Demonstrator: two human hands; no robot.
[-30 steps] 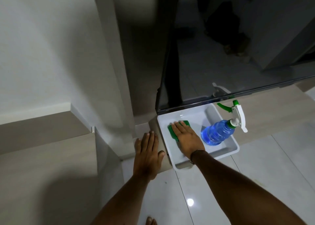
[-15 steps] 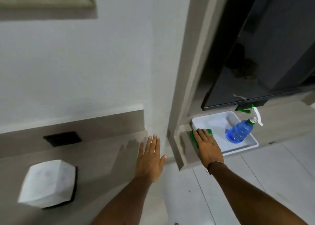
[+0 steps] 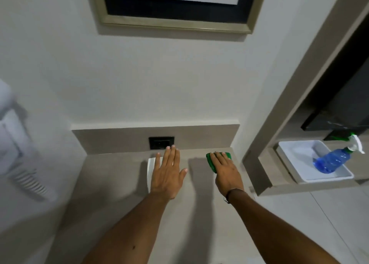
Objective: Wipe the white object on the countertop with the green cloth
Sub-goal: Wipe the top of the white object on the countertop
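My left hand (image 3: 168, 173) is spread flat, fingers apart, over the white object (image 3: 151, 168) on the beige countertop (image 3: 111, 183). Only the object's left edge shows past the hand. My right hand (image 3: 226, 171) lies palm down on the green cloth (image 3: 211, 160), which pokes out under the fingers at the counter's right end. The cloth is a hand's width right of the white object and apart from it.
A black wall socket (image 3: 161, 142) sits in the backsplash just behind my left hand. On a lower ledge to the right, a white tray (image 3: 295, 155) holds a blue spray bottle (image 3: 331, 159). A framed picture (image 3: 175, 5) hangs above. A blurred white fixture (image 3: 18, 147) is at the left.
The view has swung left from the tray to the countertop. My right hand carried the green cloth out of the tray onto the counter. My left hand moved over the white object.
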